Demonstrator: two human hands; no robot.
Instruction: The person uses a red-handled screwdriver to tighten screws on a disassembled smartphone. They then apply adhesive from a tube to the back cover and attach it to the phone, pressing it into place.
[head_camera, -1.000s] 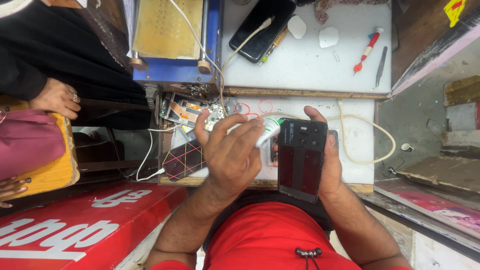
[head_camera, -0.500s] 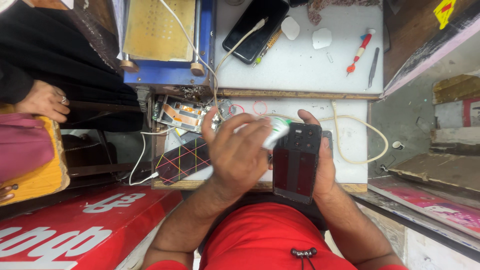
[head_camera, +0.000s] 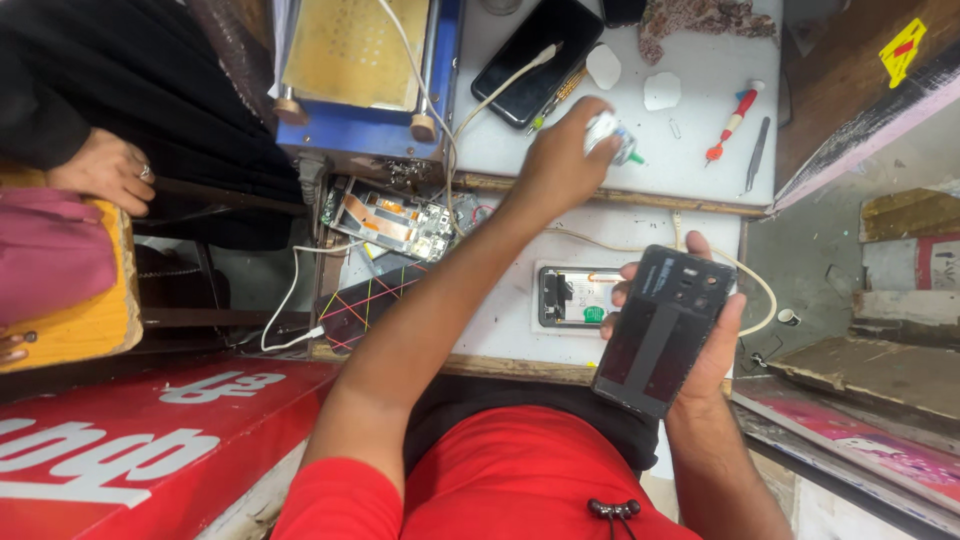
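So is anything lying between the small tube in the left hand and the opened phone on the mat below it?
Only a cable. The left hand holds the small tube over the upper white surface. Between it and the opened phone a pale cable crosses the mat. The right hand holds the dark back cover beside that phone.

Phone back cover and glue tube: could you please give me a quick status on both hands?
Left hand grips small glue tube over white bench. Right hand holds dark phone back cover. Opened phone lies below, unobstructed.
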